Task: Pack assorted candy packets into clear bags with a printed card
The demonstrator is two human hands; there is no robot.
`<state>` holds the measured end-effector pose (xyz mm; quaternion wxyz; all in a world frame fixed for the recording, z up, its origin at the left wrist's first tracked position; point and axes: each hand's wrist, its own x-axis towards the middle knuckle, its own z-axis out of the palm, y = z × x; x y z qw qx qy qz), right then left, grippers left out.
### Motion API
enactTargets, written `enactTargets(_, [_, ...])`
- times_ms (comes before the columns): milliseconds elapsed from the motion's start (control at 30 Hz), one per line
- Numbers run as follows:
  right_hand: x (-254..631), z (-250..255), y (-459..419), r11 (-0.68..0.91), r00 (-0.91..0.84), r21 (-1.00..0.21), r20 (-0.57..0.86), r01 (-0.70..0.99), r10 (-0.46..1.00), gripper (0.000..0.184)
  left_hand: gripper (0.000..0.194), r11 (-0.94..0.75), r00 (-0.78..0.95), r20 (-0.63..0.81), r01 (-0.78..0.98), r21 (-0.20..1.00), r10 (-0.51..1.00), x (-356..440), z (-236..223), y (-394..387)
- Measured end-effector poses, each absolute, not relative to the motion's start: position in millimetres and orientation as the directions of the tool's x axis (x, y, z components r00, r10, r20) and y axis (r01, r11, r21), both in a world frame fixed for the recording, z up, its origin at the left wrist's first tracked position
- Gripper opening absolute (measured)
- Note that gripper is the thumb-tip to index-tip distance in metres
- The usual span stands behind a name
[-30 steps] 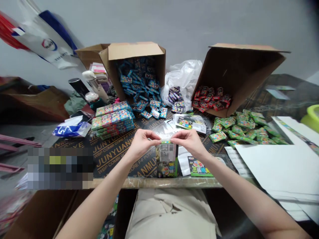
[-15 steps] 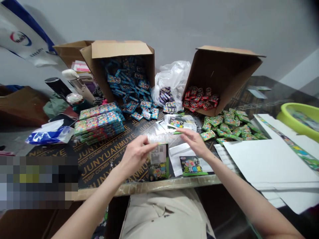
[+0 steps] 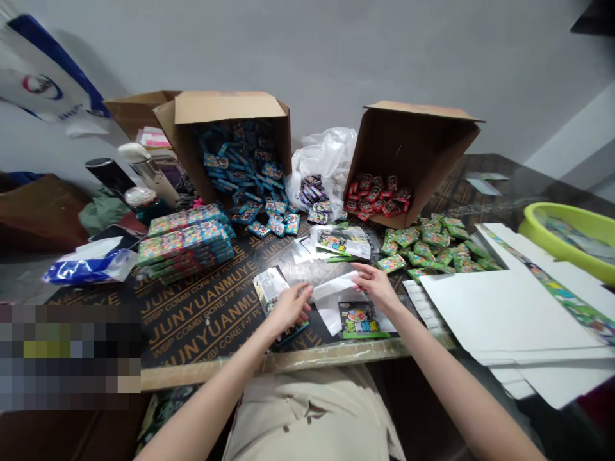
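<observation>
A white strip (image 3: 335,285), paper or film, stretches between my two hands just above the table. My right hand (image 3: 377,286) pinches its right end between thumb and fingers. At the left end, the fingertips of my left hand (image 3: 289,308) are closed on it. Partly under my left hand lies a printed card packet (image 3: 270,287), tilted on the table. Below the strip are white paper (image 3: 329,318) and a black-and-green printed packet (image 3: 361,319). A pile of similar packets (image 3: 343,242) lies beyond my hands.
Cartons of blue packs (image 3: 240,168) and red packs (image 3: 379,195) stand behind, with purple packs (image 3: 313,191) on white plastic between. Green packs (image 3: 427,246) are heaped right of centre. Stacked boxes (image 3: 185,240) stand left. White card sheets (image 3: 473,307) and a yellow-green basin (image 3: 533,221) are at right.
The printed packet under my left hand has turned and shifted left. Both hands have come lower, and a white strip now spans them. The view has moved slightly.
</observation>
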<state>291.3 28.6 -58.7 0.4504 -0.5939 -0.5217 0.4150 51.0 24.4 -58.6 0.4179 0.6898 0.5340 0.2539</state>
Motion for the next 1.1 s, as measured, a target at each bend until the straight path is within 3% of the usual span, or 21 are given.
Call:
enactTargets(67, [290,-53,5,0.018,0.044,-0.999,0.019,0.043,0.999,0.061,0.058,0.122,0.320,-0.215,0.288,0.950,0.923,67,-62,10])
enactTargets(133, [289,-48,-20,0.038,-0.024,-0.995,0.040,-0.088,0.999,0.061,0.060,0.273,0.337,-0.249,-0.025,0.962,0.908,76,-65,3])
enactTargets(233, [291,-45,-49,0.025,-0.082,-0.999,0.027,-0.029,0.996,0.060,0.051,0.197,0.283,-0.126,-0.237,0.951,0.951,81,-64,-1])
enactTargets(333, [293,-44,-60,0.086,-0.037,-0.990,0.082,0.110,0.996,0.050,0.038,0.081,0.263,-0.023,-0.211,0.974,0.964,81,-59,-6])
enactTargets(433, [294,-44,-58,0.109,0.053,-0.980,0.120,0.168,0.991,0.041,0.037,-0.039,0.317,0.068,-0.097,0.995,0.946,79,-51,-15])
enactTargets(667, [289,-40,-55,0.188,0.000,-0.956,0.193,0.227,0.981,0.056,0.078,-0.314,0.430,0.238,0.116,0.942,0.871,68,-35,-34])
enactTargets(800, [282,-36,-55,0.226,-0.009,-0.952,0.229,0.208,0.973,0.068,0.087,-0.471,0.506,0.287,0.284,0.835,0.813,64,-41,-36])
enactTargets(967, [311,-43,-79,0.036,0.064,-0.996,0.041,0.084,0.997,0.053,0.080,-0.489,0.481,0.321,0.278,0.827,0.816,68,-20,-42])
enactTargets(1100, [396,-77,-157,-0.220,0.134,-0.975,-0.213,0.040,0.968,0.036,0.035,-0.307,0.427,0.260,0.043,0.951,0.866,58,46,-73])
